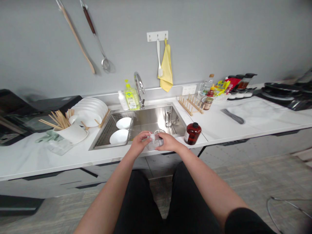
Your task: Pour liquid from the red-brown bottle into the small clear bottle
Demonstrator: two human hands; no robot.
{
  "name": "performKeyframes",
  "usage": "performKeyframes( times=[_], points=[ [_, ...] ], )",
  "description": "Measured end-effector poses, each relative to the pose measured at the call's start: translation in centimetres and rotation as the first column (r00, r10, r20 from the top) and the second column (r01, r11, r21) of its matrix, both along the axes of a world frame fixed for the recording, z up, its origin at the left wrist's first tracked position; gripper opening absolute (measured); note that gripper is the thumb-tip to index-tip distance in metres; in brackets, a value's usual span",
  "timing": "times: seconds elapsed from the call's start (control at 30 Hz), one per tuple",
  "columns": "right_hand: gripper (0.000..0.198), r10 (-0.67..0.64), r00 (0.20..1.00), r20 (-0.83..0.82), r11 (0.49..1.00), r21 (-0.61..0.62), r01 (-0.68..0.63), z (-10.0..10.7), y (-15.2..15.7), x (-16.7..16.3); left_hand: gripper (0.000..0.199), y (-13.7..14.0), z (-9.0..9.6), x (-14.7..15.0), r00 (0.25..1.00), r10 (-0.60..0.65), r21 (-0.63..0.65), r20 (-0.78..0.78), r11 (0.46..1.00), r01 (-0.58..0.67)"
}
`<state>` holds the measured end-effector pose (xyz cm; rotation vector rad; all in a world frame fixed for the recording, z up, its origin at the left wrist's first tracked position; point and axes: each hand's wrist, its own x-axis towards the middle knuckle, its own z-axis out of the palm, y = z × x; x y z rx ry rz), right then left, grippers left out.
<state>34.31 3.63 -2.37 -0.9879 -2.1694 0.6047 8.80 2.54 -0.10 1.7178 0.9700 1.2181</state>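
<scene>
Item: one clear container (152,145), above the sink's (149,114) front edge. Left hand (140,142): fingers clamped on it. Right hand (168,142): clamped opposite. Contents: too blurred for me. Handling, I judge: light, even pressure, kept level.

Here's a small clear container (151,145), colourless and see-through, pinned between the two hands at the near edge of the sink (151,117), roughly midway between left and right! Left hand (140,142) grips its left side, right hand (168,142) clasps its right. A pale, cloudy patch shows up top by the left fingertips, the lower part glassy below. Its exact shape is hard to call, blurred and partly covered by fingers.
</scene>
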Motion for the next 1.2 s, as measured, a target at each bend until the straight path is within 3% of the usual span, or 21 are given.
performKeyframes(
  times=[0.1,0.17,0.27,0.33,0.4,0.5,0.6,0.77,0.83,0.97,1.13,1.2],
  points=[
    [0.060,-0.005,1.000,-0.004,1.000,-0.006,0.005,0.0,0.0,0.0,0.043,-0.4,1.3,0.0,0.995,0.084,0.055,-0.052,0.995,-0.081],
    [0.060,-0.003,1.000,-0.003,1.000,-0.008,0.003,0.1,-0.1,0.0,0.056,-0.5,2.9,-0.1,0.982,0.089,0.178,-0.167,0.982,-0.059],
    [0.062,-0.013,1.000,0.001,1.000,-0.008,0.013,0.1,-0.1,-0.1,0.061,0.0,5.7,0.0,0.886,-0.069,0.299,-0.458,0.927,0.227],
    [0.064,-0.024,1.000,0.006,1.000,-0.005,0.024,0.2,0.0,-0.1,0.052,0.7,7.3,0.5,0.758,-0.154,0.266,-0.634,0.877,0.400],
    [0.067,-0.025,1.000,0.007,1.000,-0.005,0.025,0.2,0.0,-0.2,0.039,1.3,8.4,1.2,0.664,-0.157,0.227,-0.731,0.862,0.453],
    [0.062,-0.022,1.000,0.002,1.000,-0.017,0.022,0.1,0.1,-0.2,0.016,1.7,9.3,2.2,0.623,-0.068,0.241,-0.779,0.885,0.397],
    [0.056,-0.026,1.000,0.005,1.000,-0.013,0.026,0.0,0.1,-0.2,0.025,1.5,9.9,2.4,0.626,0.005,0.288,-0.779,0.891,0.351],
    [0.063,-0.019,1.000,-0.002,0.999,-0.026,0.019,-0.1,0.2,-0.1,0.019,1.3,10.3,2.0,0.595,-0.094,0.204,-0.798,0.887,0.414],
    [0.064,-0.021,1.000,-0.002,0.999,-0.031,0.021,-0.1,0.2,-0.1,0.014,1.3,10.3,2.2,0.552,-0.047,0.208,-0.832,0.897,0.390],
    [0.060,-0.022,1.000,0.018,1.000,-0.008,0.022,0.1,0.1,-0.1,0.040,0.9,10.5,2.7,0.422,0.128,0.273,-0.898,0.913,0.304],
    [0.061,-0.026,1.000,0.010,1.000,-0.013,0.026,0.2,0.1,-0.2,0.022,0.7,11.0,2.7,0.470,0.092,0.275,-0.878,0.901,0.335],
    [0.061,-0.014,1.000,0.009,1.000,-0.020,0.014,0.2,0.1,-0.2,0.024,0.7,11.0,2.9,0.461,0.095,0.259,-0.882,0.916,0.307]
  ],
)
